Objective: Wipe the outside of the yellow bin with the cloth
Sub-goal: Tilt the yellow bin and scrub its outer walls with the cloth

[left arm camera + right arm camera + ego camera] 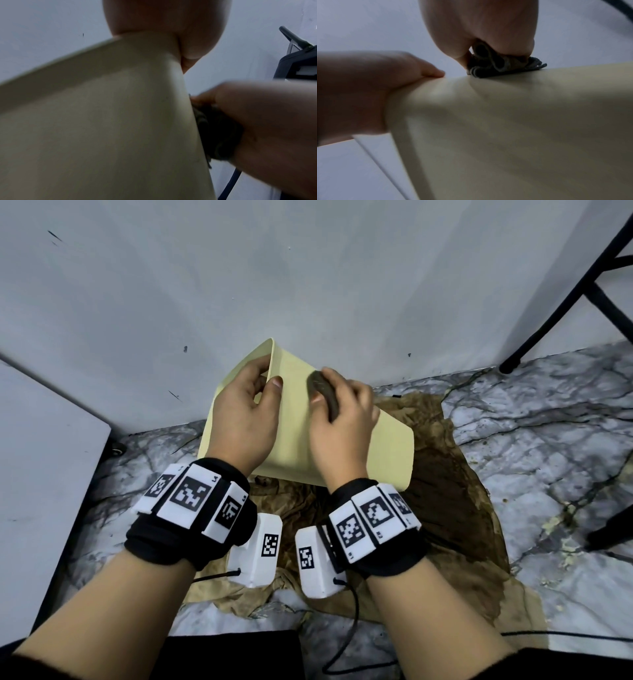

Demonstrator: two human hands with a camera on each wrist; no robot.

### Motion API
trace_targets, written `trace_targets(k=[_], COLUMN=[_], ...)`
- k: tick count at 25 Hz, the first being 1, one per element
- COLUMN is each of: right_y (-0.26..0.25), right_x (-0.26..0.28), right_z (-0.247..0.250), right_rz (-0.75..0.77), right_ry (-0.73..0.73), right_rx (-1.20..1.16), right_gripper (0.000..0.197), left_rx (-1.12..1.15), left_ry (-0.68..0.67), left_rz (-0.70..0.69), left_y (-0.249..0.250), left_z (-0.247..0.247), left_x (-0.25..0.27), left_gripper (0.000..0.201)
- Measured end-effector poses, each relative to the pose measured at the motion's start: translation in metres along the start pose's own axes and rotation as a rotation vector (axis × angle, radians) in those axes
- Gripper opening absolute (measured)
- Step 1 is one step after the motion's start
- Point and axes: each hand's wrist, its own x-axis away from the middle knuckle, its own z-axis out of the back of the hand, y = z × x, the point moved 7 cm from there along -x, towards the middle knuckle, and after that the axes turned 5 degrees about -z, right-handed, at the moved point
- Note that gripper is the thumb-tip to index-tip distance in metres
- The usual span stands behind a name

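- Mid-wipe, by the look of it: yellow bin lying tilted on its side on a brown stained sheet spread over the marbled floor, open mouth turned to the left and toward the white wall
- Folded dark cloth pressed flat against the upper outer wall of the bin, close to the rim end
- No way to tell from the plastic which stretches are already clean; no streaks or wet marks readable on the pale surface
- Likely left to do: the length of this wall down toward the base, the rounded corner on the right, and the faces now turned to the sheet and the wall, which would call for rolling the bin
- Right hand curled tight round the bunched cloth, thumb and fingers pinching its folds, lower layers of fabric squashed onto the bin in the right wrist view
- Left hand clamped on the rim at the mouth, thumb lying on the outer wall, remaining fingers hooked over the edge into the opening
- Grip narrow on both sides: one closed on cloth, one closed on the rim to steady the bin
- Hands near each other on the same wall, thumb and cloth just apart
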Motion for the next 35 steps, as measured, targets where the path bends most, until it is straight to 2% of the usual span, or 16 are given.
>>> trace_targets(k=[2,6,9,11,17,20,23,26,29,35], right_y=[-0.018,-0.023,-0.021,-0.022,-0.028,-0.025,-0.018,-0.004,0.023,0.099], right_x=[0.006,0.007,0.008,0.01,0.008,0.003,-0.005,-0.015,-0.027,-0.043], right_z=[-0.007,-0.006,-0.005,-0.007,-0.005,-0.001,0.001,0.008,0.024,0.073], right_rz=[0.079,0.104,0.106,0.107,0.13,0.113,0.091,0.044,-0.078,-0.355], right_ry=[-0.021,-0.059,-0.068,-0.093,-0.091,-0.076,-0.143,-0.19,-0.175,-0.042], right_rx=[-0.033,-0.068,-0.079,-0.083,-0.078,-0.061,-0.005,0.051,0.079,0.148], right_gripper=[0.035,0.034,0.035,0.036,0.036,0.035,0.035,0.034,0.032,0.03], left_rx=[0.007,0.017,0.042,0.066,-0.006,0.01,0.037,0.063,0.099,0.122], left_ry=[-0.003,-0.054,-0.121,-0.099,0.025,0.016,0.002,0.007,-0.01,-0.035], left_rz=[-0.018,-0.038,0.007,0.035,-0.062,-0.107,-0.116,-0.096,-0.09,-0.106], left_y=[-0.001,0.0,0.001,0.0,0.0,0.001,-0.004,-0.011,-0.016,-0.018], left_z=[0.0,0.0,-0.004,-0.006,0.001,-0.005,-0.009,-0.007,-0.007,-0.007], left_x=[0.001,0.0,-0.005,-0.006,-0.003,0.005,0.008,0.009,0.01,0.011], left_gripper=[0.027,0.027,0.023,0.023,0.021,0.022,0.024,0.022,0.02,0.02])
